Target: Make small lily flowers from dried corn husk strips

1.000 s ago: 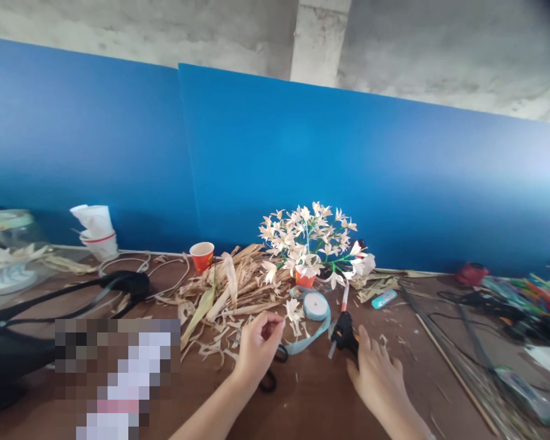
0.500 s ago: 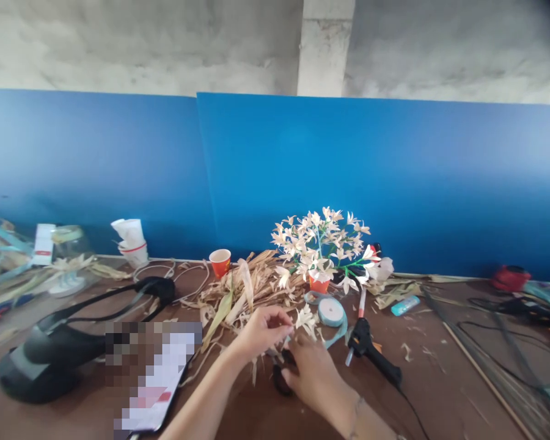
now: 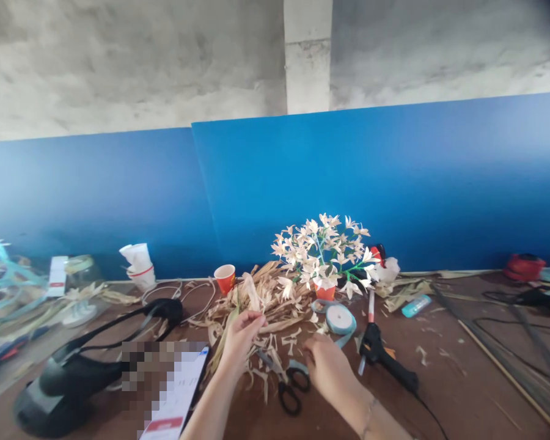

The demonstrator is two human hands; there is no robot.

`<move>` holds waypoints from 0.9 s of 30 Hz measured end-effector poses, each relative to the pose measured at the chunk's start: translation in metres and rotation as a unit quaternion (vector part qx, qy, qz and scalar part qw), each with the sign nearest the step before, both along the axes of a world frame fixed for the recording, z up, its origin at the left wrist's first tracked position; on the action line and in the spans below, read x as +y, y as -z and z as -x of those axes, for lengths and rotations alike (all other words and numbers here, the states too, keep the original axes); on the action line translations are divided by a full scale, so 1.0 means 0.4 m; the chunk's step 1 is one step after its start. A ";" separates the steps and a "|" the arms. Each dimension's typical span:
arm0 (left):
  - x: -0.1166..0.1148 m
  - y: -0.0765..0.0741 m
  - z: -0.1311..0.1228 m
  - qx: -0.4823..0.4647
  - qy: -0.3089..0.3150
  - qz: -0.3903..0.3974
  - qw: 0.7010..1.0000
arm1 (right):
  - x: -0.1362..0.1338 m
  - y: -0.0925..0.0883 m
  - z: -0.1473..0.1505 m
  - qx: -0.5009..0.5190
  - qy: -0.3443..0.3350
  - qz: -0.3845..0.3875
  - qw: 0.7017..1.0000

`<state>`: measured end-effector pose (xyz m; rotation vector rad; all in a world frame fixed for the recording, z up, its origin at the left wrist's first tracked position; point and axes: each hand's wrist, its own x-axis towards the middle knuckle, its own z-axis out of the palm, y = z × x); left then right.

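Observation:
My left hand [image 3: 242,337] is in front of the husk pile, its thumb and fingertips pinched together. Whatever they hold is too small to make out. A pale upright husk piece [image 3: 252,294] rises just behind those fingertips. My right hand [image 3: 329,365] is low over the table with curled fingers; their grip is partly hidden, and a pale petal-like bit shows just above the knuckles. Between the hands lie black-handled scissors [image 3: 289,397], untouched, among husk scraps [image 3: 292,340]. A roll of light blue ribbon [image 3: 340,319] rests beyond my right hand.
Dried husks [image 3: 268,299] spread behind the hands. A red cup [image 3: 324,293] holds white husk flowers [image 3: 323,250]; another red cup [image 3: 225,279] stands left. A glue gun [image 3: 385,357] with a cord lies right. A phone [image 3: 176,391] and black headgear [image 3: 73,379] lie left.
My hands have moved apart, the left one leftward and the right one slightly rightward. The scissors between them now show fully. The white flower seen between the hands is mostly out of sight. The view has tilted.

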<state>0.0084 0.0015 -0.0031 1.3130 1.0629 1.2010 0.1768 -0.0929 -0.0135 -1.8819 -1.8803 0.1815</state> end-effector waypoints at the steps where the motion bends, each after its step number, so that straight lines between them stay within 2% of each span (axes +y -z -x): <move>1: -0.004 0.012 -0.007 -0.008 0.005 0.005 1.000 | 0.003 0.003 -0.009 0.006 -0.001 0.005 1.000; 5: -0.018 0.042 -0.035 -0.027 0.040 0.025 0.999 | 0.012 0.038 -0.012 0.051 -0.020 -0.003 0.999; 8: -0.027 0.050 -0.051 -0.020 0.061 0.044 0.997 | 0.020 0.070 0.002 0.062 -0.018 -0.017 0.998; 11: -0.035 0.053 -0.061 -0.014 0.074 0.051 0.996 | 0.025 0.082 0.007 0.077 -0.020 -0.033 0.996; 15: -0.042 0.052 -0.069 0.007 0.068 0.049 0.996 | 0.019 0.057 -0.005 0.133 -0.034 -0.129 0.982; 17: -0.047 0.052 -0.074 0.014 0.071 0.042 0.997 | 0.014 0.038 -0.014 0.189 -0.028 -0.153 0.970; 21: -0.066 0.055 -0.089 0.006 0.105 0.029 0.994 | 0.007 0.013 -0.022 0.294 -0.030 -0.137 0.946; 27: -0.090 0.060 -0.106 -0.009 0.130 0.072 0.989 | 0.009 0.010 -0.011 0.324 -0.036 -0.120 0.938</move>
